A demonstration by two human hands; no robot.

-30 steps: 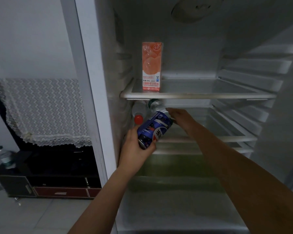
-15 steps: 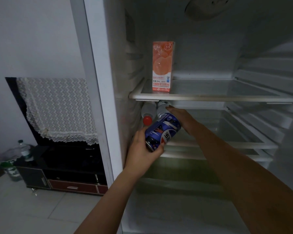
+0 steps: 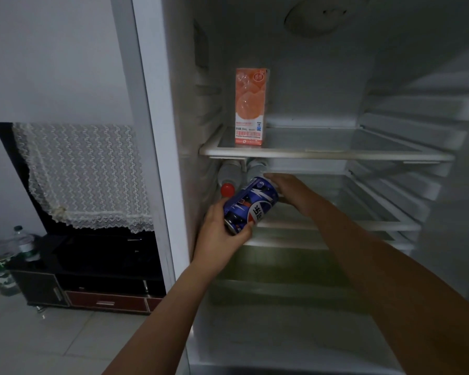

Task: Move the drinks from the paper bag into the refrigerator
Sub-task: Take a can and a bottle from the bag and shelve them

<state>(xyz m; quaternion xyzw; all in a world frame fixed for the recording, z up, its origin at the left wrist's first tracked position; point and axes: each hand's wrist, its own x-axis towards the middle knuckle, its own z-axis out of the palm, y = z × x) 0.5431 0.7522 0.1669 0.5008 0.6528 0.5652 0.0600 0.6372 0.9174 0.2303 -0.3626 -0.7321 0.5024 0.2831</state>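
Note:
The open refrigerator fills the view. My left hand grips a blue cola can, tilted, in front of the second shelf. Two clear bottles lie on that shelf at its left end: one with a red cap and one beside it. My right hand reaches in and closes on the second bottle, its fingers partly hidden behind the can. An orange juice carton stands upright on the top shelf. The paper bag is out of view.
Left of the fridge stands a dark TV cabinet with a lace cloth over the screen. Plastic bottles stand at the cabinet's left end. The floor is pale tile. Lower fridge shelves and a drawer sit below my arms.
The view has shifted slightly; both hands stay at the second shelf. The can has moved a little closer to the shelf, while my right hand stays on the bottle.

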